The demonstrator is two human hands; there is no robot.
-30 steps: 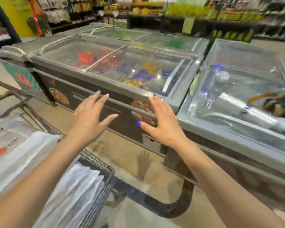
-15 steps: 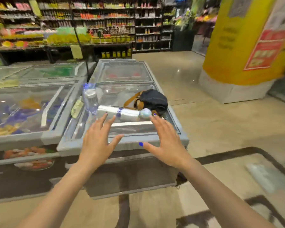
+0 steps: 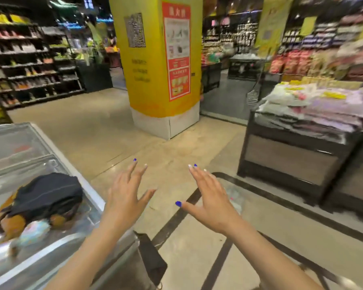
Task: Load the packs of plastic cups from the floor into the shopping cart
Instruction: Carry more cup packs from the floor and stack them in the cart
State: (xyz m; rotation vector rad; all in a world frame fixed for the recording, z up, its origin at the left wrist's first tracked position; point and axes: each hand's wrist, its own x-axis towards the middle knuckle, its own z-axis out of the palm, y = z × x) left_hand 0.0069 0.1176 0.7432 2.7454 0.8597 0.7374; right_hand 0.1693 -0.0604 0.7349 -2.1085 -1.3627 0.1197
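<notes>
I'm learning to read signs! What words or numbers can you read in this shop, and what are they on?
Nothing can be quoted for sure; the picture is blurred.
Red poster on the yellow pillar: white header characters and small print, too blurred to read.
Grey notice on the pillar: unreadable.
Faint writing below it: unreadable.
Yellow labels on stacked packs at right: unreadable.
Shelf goods at left: too small.

Your left hand (image 3: 124,197) and right hand (image 3: 212,204) are bare, no gloves, no rings or watch that show; both forearms are bare right down to the frame edge, no sleeve showing; your nails are longish, painted in a mix; bright blue on the right thumb and on one finger of each hand; pale whitish polish on others; the rest too blurred to tell.
</notes>
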